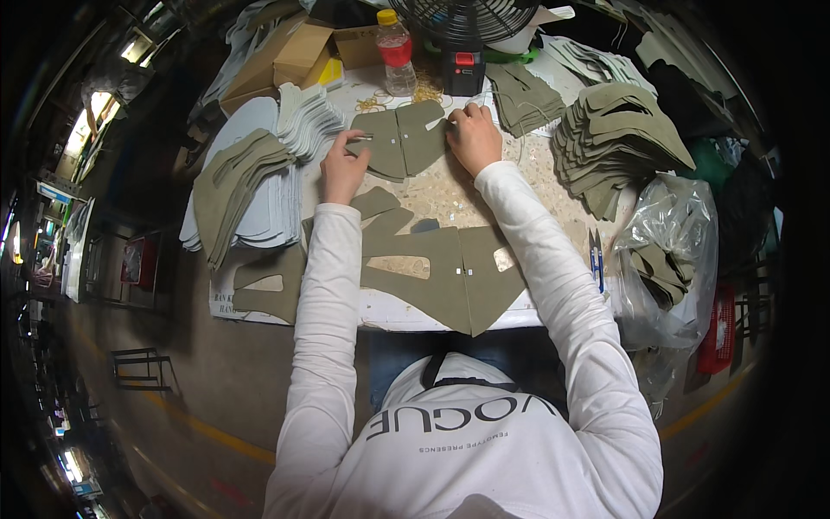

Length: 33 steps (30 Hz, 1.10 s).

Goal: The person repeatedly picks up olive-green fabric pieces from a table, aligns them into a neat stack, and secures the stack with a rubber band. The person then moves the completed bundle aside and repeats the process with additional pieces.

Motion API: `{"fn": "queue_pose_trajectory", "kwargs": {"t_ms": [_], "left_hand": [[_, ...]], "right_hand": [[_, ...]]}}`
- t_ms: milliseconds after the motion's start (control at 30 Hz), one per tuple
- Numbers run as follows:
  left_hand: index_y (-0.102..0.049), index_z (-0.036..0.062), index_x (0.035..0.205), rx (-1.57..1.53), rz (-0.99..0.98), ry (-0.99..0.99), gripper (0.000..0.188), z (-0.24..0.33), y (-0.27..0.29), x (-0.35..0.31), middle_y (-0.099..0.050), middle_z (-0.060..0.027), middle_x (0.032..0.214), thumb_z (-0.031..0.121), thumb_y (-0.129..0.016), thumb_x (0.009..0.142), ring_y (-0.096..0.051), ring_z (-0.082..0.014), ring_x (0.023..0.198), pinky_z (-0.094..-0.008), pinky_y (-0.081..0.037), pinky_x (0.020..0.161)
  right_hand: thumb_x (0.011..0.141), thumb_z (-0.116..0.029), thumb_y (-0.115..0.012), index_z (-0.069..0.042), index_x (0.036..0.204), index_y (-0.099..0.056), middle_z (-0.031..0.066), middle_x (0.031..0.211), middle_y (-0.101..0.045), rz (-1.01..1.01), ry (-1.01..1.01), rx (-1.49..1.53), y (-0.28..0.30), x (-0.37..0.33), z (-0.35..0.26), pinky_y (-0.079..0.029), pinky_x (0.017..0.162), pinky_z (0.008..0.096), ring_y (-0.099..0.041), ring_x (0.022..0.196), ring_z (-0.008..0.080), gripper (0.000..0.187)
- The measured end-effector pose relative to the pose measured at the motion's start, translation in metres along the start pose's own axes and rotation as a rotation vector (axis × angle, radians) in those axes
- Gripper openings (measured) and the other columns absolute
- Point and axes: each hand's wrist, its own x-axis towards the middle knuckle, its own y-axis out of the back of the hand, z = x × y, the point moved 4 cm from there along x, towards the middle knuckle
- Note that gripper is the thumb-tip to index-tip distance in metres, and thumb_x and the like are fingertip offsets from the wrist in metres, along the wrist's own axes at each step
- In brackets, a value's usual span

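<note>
Two olive-green cut fabric panels (400, 138) lie edge to edge at the far middle of the table, with small white marks beside their seam line. My left hand (344, 169) is at their left edge, its fingers bent but apart, the fingertips touching or just above the fabric. At the right edge rests my right hand (475, 140), with its fingers curled down and pressed together; whatever they pinch is hidden under them. Closer to me, a larger pair of olive panels (467, 303) with cut-out openings overhangs the front edge. Smaller olive pieces (380, 212) lie between my forearms.
Stacked olive pieces (605, 138) stand right, more olive pieces (238, 186) left on pale-blue stacks (277, 208). Blue-handled snips (596, 264) lie near a clear plastic bag (666, 225). Behind are a bottle (396, 56), a black fan (465, 17) and a cardboard box (281, 56).
</note>
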Motion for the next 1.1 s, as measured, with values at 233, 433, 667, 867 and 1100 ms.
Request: {"fn": "queue_pose_trajectory", "kwargs": {"t_ms": [233, 433, 667, 867, 1100], "left_hand": [[-0.071, 0.0118, 0.112, -0.431, -0.168, 0.224, 0.033, -0.004, -0.025, -0.004, -0.061, 0.0008, 0.07, 0.016, -0.074, 0.079, -0.053, -0.0071, 0.058, -0.0255, -0.045, 0.056], [-0.066, 0.0065, 0.121, -0.511, -0.193, 0.249, 0.034, 0.004, -0.015, 0.002, -0.068, -0.0005, 0.092, 0.004, -0.069, 0.087, -0.058, -0.0039, 0.067, -0.0172, -0.047, 0.057], [-0.068, 0.0039, 0.118, -0.719, -0.184, 0.188, 0.027, 0.077, 0.059, -0.03, -0.07, -0.0023, 0.106, 0.014, -0.063, 0.094, -0.063, -0.0045, 0.085, -0.017, -0.047, 0.065], [-0.059, -0.0049, 0.127, -0.649, -0.23, 0.058, 0.033, 0.12, 0.143, -0.13, -0.065, -0.0096, 0.119, 0.009, -0.052, 0.098, -0.063, -0.0108, 0.102, -0.0208, -0.048, 0.088], [-0.059, -0.0071, 0.126, -0.617, -0.403, 0.252, 0.033, 0.117, 0.16, -0.187, -0.065, -0.0123, 0.12, 0.006, -0.052, 0.096, -0.061, -0.0114, 0.104, -0.0235, -0.045, 0.092]], "right_hand": [[0.079, -0.015, -0.071, -0.011, 0.112, -0.066, 0.0167, 0.093, -0.071, -0.116, -0.241, 0.477, -0.013, 0.001, 0.005, -0.055, 0.077, 0.038, -0.067, 0.084, 0.035, 0.034], [0.081, -0.015, -0.069, -0.015, 0.109, -0.073, 0.0136, 0.098, -0.072, -0.166, -0.044, 0.622, -0.003, 0.003, -0.018, -0.055, 0.079, 0.0352, -0.069, 0.087, 0.0312, 0.029], [0.084, -0.008, -0.061, -0.012, 0.102, -0.076, 0.0072, 0.093, -0.071, -0.116, 0.105, 0.856, 0.102, 0.016, -0.017, -0.052, 0.076, 0.0258, -0.065, 0.083, 0.0136, 0.025], [0.094, -0.006, -0.054, 0.002, 0.114, -0.068, 0.0068, 0.11, -0.068, -0.331, -0.118, 1.027, 0.214, -0.071, 0.025, -0.046, 0.088, 0.0222, -0.061, 0.098, 0.0103, 0.026], [0.092, -0.003, -0.055, 0.004, 0.11, -0.07, 0.0069, 0.105, -0.068, -0.354, -0.483, 1.015, 0.235, -0.155, 0.046, -0.048, 0.084, 0.0225, -0.063, 0.093, 0.0102, 0.024]]}}
